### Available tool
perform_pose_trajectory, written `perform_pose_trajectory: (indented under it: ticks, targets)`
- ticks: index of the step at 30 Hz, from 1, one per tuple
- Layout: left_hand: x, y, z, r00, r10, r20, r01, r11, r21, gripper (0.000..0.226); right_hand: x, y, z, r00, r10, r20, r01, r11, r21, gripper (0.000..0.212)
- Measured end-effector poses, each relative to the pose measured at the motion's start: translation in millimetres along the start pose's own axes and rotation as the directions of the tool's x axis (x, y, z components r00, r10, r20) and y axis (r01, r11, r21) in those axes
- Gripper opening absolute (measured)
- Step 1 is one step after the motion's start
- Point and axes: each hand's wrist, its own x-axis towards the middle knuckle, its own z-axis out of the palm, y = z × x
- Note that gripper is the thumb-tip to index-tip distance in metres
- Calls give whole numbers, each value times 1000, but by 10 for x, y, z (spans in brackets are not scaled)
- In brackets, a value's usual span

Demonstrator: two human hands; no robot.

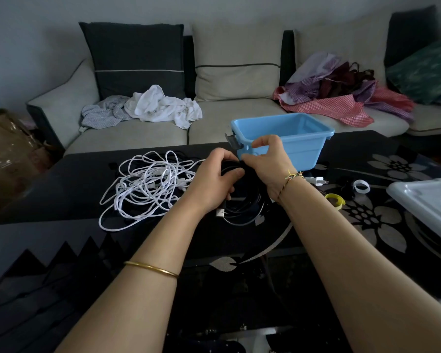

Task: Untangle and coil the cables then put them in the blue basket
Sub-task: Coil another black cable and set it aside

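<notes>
A coiled black cable hangs between both hands over the dark table, its silver USB plug dangling below my left wrist. My left hand grips the top of the coil. My right hand pinches the same coil at its top, right beside the left. A tangled heap of white cables lies on the table to the left. The blue basket stands just behind my right hand and looks empty.
The black glass table has a flower pattern. On its right lie a white plug, a white strap loop, a yellow strap and a white lid. A sofa with clothes runs behind.
</notes>
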Motion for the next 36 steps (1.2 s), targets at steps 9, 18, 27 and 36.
perform_pose_trajectory:
  ticks: [9,18,27,36]
  targets:
    - [43,-41,-13,996,-82,-18,81,996,-31,15,-22,-12,20,992,-122,-36,117,988,-102,13]
    - [124,-184,-104,962,-253,-101,224,946,-234,22,-219,-43,34,815,-411,408,571,687,-449,21]
    - [126,-156,-132,968,-231,-101,179,912,-369,18,-208,55,111,678,-666,309,714,500,-490,8]
    - [69,-125,-112,979,-179,-98,135,929,-345,31,-236,-20,120,523,-766,374,813,316,-489,13]
